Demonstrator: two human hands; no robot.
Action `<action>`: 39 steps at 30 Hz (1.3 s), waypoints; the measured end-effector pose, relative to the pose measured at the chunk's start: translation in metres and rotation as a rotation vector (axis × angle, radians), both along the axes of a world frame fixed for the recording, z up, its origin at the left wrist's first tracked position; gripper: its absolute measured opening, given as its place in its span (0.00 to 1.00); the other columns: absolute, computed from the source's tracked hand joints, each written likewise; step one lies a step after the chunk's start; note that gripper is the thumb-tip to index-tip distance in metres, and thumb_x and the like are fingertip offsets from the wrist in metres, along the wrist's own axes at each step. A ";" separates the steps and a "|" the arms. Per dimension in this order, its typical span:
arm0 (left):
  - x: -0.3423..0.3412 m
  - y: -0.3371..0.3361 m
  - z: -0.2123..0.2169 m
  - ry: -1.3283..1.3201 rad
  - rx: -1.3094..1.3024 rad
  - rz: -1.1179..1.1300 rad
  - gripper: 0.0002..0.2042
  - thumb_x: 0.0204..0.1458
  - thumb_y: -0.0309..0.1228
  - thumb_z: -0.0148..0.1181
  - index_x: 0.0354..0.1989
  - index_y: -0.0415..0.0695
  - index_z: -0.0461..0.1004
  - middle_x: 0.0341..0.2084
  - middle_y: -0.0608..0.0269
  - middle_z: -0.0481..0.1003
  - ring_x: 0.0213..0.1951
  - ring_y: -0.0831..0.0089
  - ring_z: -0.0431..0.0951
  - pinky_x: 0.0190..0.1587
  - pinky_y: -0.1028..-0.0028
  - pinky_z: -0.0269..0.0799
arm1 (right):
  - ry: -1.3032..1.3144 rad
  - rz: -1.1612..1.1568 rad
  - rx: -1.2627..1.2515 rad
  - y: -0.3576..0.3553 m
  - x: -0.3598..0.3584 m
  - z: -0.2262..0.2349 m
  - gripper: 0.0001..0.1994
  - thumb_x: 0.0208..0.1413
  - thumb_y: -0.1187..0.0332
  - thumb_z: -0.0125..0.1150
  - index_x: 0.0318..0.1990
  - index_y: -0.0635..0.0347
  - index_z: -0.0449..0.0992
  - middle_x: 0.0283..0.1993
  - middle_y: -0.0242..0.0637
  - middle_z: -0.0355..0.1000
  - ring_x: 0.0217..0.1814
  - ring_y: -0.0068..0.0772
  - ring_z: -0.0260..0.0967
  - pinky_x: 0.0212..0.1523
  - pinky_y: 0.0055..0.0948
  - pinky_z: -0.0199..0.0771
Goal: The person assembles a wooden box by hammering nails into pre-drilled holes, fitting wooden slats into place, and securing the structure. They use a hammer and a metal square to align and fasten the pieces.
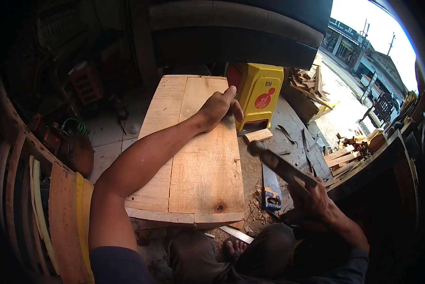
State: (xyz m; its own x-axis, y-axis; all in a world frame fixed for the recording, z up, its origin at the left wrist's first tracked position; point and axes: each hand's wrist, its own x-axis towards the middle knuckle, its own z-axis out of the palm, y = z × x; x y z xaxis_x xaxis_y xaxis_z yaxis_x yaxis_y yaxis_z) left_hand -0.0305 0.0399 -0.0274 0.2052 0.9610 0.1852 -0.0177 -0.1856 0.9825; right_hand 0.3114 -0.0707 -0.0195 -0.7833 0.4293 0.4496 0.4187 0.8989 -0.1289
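A wide wooden panel made of joined pale boards lies in front of me. My left forearm crosses it, and my left hand rests at its far right edge. The left fingers are curled, with the thumb pointing away from me; what they hold, if anything, is hidden. To the right of the panel, my right hand is closed around a hammer. Raised off the panel, the hammer points up and left, and its head is blurred.
Beyond the panel stands a yellow plastic stool. A small wood block and a handsaw lie on the shaving-strewn floor at right. Wood offcuts are heaped farther right. A curved wooden piece stands at left.
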 end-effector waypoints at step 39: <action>-0.003 -0.026 0.004 0.232 -0.015 0.121 0.35 0.72 0.48 0.33 0.22 0.40 0.81 0.22 0.58 0.81 0.29 0.72 0.77 0.47 0.68 0.71 | 0.240 -0.403 -0.447 -0.046 -0.022 0.020 0.14 0.65 0.62 0.56 0.38 0.67 0.65 0.19 0.48 0.66 0.16 0.46 0.65 0.22 0.44 0.66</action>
State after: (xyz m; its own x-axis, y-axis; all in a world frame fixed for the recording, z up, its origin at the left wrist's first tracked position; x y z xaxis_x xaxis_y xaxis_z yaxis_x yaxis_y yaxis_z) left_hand -0.0334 0.0142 -0.0232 0.1236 0.9835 0.1319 0.2294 -0.1576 0.9605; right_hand 0.2898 -0.1168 0.0005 -0.4220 0.8548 0.3020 0.6250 0.5156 -0.5861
